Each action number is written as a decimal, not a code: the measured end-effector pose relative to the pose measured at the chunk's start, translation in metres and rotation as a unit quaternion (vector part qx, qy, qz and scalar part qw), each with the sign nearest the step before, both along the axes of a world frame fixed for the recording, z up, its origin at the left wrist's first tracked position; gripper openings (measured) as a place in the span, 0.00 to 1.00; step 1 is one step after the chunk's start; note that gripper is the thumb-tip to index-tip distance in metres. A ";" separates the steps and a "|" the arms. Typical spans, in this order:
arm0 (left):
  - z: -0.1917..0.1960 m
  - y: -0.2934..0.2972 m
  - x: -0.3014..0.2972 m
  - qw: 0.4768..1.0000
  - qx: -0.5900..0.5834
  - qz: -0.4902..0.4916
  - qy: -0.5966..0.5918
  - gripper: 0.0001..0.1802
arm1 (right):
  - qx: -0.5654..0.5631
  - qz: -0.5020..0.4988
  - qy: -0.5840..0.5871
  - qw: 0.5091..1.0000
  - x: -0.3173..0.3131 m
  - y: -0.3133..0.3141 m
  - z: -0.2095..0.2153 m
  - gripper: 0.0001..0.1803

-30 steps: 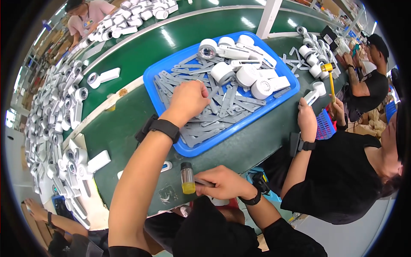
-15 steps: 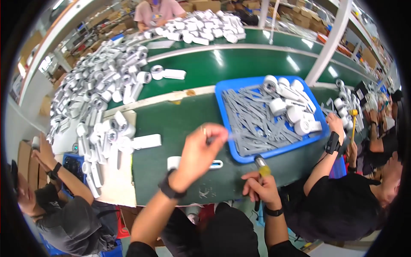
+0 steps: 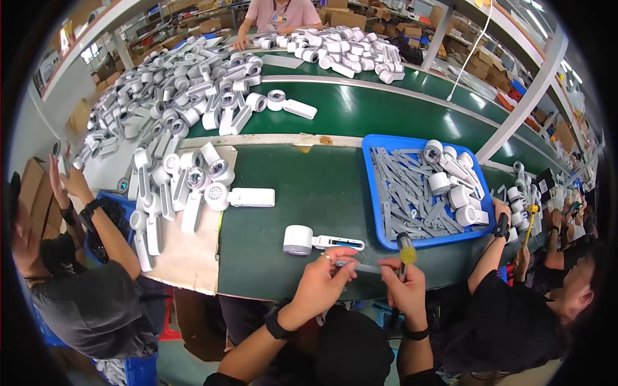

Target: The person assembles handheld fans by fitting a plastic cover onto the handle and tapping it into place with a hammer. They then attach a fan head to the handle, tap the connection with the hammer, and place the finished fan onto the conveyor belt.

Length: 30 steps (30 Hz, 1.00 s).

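My left hand (image 3: 320, 283) pinches a thin grey plastic strip (image 3: 367, 267) over the bench's near edge. My right hand (image 3: 405, 289) is closed round a small mallet (image 3: 407, 252) with a yellow and metal head, and its fingertips meet the strip's right end. Just beyond my left hand lies a white handheld fan (image 3: 298, 240), its round head to the left. Its handle (image 3: 340, 242) faces up with an open slot, something blue showing inside.
A blue tray (image 3: 380, 225) of grey strips and white fans sits right of my hands. Fans pile (image 3: 154, 103) at left, some on a cardboard sheet (image 3: 187, 264). Co-workers sit on both sides; one on the right holds a yellow mallet (image 3: 532, 209). Another person (image 3: 283, 14) works across.
My left hand has come from the tray's edge back toward me with a grey strip. My right hand, still holding the mallet, now meets it at the strip. The view has shifted too.
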State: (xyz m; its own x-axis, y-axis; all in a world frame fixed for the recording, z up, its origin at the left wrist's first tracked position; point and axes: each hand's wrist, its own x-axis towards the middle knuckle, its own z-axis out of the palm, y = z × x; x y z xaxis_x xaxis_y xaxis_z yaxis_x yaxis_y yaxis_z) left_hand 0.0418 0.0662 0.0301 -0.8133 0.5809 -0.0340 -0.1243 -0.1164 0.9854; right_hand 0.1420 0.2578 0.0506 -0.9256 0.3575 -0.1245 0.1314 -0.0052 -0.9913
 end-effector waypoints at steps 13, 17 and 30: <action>0.007 -0.032 -0.024 0.815 -0.244 0.242 0.467 0.32 | -0.015 -0.045 -0.033 0.998 -0.020 0.001 0.001 0.14; -0.002 -0.039 -0.043 0.809 -0.288 0.220 0.463 0.32 | -0.030 -0.041 -0.056 0.997 -0.046 -0.002 0.006 0.14; -0.025 -0.031 -0.053 0.814 -0.277 0.180 0.477 0.20 | -0.016 0.025 -0.107 0.994 -0.074 -0.007 -0.003 0.12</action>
State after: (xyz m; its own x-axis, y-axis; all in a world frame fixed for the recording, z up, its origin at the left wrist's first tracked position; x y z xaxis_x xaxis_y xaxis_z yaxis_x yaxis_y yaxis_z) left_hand -0.0115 0.0354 0.0050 -0.7370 0.4090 0.5381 0.6729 0.5193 0.5269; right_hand 0.0681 0.2509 0.0478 -0.8937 0.3034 -0.3305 0.3393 -0.0249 -0.9403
